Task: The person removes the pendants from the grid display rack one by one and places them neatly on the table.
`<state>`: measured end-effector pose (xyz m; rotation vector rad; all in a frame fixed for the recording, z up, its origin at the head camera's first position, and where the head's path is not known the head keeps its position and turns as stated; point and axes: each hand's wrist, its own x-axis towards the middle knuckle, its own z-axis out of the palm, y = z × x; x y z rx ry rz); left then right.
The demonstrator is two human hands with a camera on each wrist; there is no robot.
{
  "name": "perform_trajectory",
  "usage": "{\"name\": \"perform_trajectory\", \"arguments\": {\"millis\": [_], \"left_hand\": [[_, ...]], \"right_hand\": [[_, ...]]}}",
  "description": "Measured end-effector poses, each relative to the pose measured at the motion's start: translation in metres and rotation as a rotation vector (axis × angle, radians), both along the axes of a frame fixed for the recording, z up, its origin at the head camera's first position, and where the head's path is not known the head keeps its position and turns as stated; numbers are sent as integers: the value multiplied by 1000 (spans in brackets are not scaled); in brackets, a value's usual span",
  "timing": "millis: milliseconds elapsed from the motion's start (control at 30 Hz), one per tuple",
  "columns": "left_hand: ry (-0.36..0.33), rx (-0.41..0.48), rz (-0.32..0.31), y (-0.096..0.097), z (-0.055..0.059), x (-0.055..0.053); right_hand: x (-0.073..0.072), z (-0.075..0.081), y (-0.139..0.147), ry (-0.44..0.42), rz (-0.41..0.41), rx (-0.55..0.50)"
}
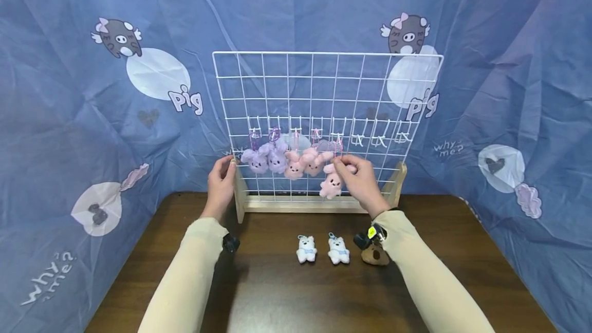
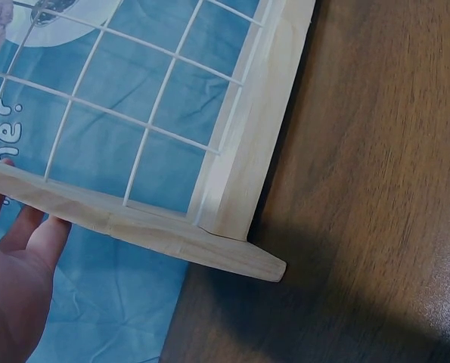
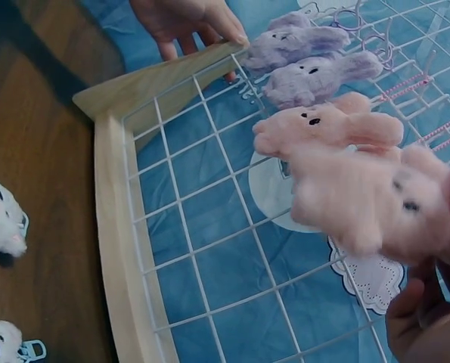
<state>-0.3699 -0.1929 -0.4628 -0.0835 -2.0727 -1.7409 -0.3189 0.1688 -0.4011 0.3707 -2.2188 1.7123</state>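
My right hand (image 1: 363,181) pinches a pink bunny plush keychain (image 1: 331,185) by its top, in front of a white wire grid rack (image 1: 300,99). Its pink cord loop reaches up by one of the rack's hooks. In the right wrist view the plush (image 3: 353,200) is large and close, and part of the right hand (image 3: 429,314) shows below it. At the rack's left end, my left hand (image 1: 219,184) grips the wooden side support (image 2: 141,234). To the left of the held plush hang two pink bunny plushes (image 1: 294,167) and two purple ones (image 1: 255,162).
Bare white hooks (image 1: 379,141) stick out on the rack's right side. Two white bear plush keychains (image 1: 306,250) lie on the brown table (image 1: 277,297). A brown plush (image 1: 373,256) lies partly hidden under my right wrist. Blue printed cloth (image 1: 324,9) hangs behind.
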Motion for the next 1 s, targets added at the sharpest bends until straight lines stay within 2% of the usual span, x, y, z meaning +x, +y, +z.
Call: {"name": "perform_trajectory", "arguments": {"millis": [200,533,800,1000], "left_hand": [[-3,5,-6,0,0,0],[7,-2,-9,-1,-1,0],[-1,-3,-7,-1,-1,-1],[4,-2,-5,-1,-1,-1]], "right_hand": [[1,-2,1,33,-1,1],[9,2,2,16,23,60],[13,8,1,35,51,66],[16,13,-3,79,70,37]]}}
